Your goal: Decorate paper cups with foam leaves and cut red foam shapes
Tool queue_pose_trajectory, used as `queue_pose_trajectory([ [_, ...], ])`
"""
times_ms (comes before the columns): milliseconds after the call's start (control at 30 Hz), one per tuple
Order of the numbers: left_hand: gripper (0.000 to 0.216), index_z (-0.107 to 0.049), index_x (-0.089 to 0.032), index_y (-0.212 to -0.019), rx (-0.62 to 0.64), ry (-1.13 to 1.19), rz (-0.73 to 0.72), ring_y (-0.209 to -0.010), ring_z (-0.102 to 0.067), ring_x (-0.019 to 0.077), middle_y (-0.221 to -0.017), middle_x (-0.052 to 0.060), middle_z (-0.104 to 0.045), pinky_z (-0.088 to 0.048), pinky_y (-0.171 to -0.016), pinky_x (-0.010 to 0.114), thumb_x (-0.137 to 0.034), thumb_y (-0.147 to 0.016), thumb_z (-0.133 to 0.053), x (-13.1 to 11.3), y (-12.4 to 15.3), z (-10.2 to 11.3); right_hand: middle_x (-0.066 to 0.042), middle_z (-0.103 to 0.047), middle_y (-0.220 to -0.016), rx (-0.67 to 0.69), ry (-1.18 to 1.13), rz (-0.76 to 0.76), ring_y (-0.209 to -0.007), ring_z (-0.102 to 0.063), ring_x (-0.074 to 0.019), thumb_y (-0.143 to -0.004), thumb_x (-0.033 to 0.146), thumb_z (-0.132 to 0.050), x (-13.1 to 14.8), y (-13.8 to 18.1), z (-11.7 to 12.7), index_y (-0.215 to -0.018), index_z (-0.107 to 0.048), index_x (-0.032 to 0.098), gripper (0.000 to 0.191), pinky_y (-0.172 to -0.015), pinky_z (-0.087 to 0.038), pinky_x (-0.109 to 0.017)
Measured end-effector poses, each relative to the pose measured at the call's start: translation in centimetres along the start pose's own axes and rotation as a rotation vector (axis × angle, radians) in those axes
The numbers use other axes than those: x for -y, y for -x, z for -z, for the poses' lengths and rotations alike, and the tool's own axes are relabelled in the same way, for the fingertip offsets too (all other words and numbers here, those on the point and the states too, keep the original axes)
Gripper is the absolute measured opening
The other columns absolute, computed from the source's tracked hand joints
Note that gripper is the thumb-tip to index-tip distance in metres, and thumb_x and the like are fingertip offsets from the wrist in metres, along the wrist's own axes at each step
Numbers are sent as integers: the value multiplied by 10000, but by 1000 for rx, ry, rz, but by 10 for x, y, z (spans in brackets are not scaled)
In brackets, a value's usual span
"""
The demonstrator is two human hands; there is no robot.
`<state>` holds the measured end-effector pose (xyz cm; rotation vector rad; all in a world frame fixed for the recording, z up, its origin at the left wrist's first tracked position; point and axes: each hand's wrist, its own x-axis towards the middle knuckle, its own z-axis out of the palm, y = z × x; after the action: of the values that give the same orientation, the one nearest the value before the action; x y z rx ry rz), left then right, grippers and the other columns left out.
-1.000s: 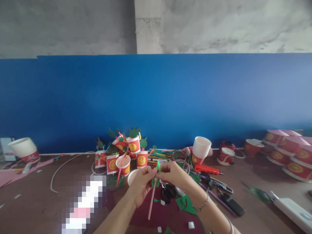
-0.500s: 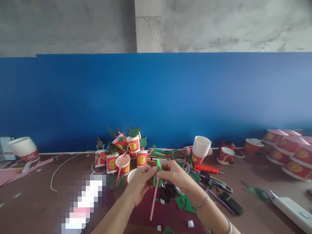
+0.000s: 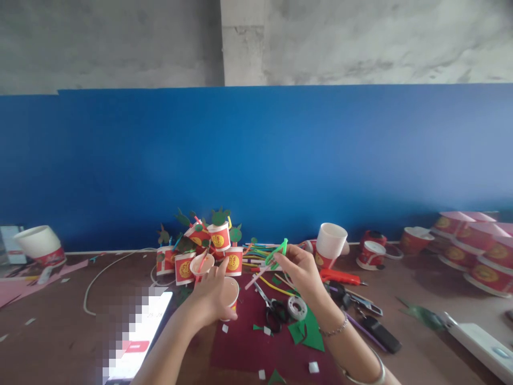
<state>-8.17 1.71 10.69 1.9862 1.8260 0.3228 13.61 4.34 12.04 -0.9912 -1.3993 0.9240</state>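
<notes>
My left hand (image 3: pixel 211 295) is wrapped round a small red and white paper cup (image 3: pixel 230 293) that stands on the dark red mat (image 3: pixel 256 347). My right hand (image 3: pixel 301 271) pinches a pink straw with a green leaf piece (image 3: pixel 269 262) on it, held tilted a little above the table, to the right of the cup. Just behind the cup stands a cluster of finished cups with straws and green leaves (image 3: pixel 206 243). Black-handled scissors (image 3: pixel 272 312) and a roll of tape (image 3: pixel 297 307) lie on the mat below my right hand.
A pile of coloured straws (image 3: pixel 260 250) lies behind my hands. To the right are an upturned white cup (image 3: pixel 331 243), a red cutter (image 3: pixel 340 277), a black device (image 3: pixel 380 334) and stacks of cups (image 3: pixel 476 246). A phone (image 3: pixel 138 337) lies left. Green scraps (image 3: pixel 308 334) litter the mat.
My hands have parted. The left hand let go of the straw and took hold of a cup. The right hand lifted the straw with the leaf up and to the right.
</notes>
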Motion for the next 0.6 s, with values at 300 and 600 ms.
queue_pose_trajectory([
  [300, 962, -140, -251, -1423, -45, 196, -451, -1266, -353, 312, -1417, 113, -333, -347, -983, 397, -153, -600, -629, -2, 2, -23, 40, -414, -562, 195, 304, 293, -532, -363, -94, -774, 234, -555, 12, 17, -11, -612, -498, 173, 182, -500, -319, -219],
  [600, 929, 60, -285, -1429, 0, 179, -465, -1349, -216, 266, -1516, 55, -122, -283, -1054, 405, -253, -752, -575, -11, 6, -19, 38, -417, -617, 441, 532, 452, -579, -396, -100, -754, 85, -535, 13, 18, -15, -609, -441, 183, 199, -550, -325, -225],
])
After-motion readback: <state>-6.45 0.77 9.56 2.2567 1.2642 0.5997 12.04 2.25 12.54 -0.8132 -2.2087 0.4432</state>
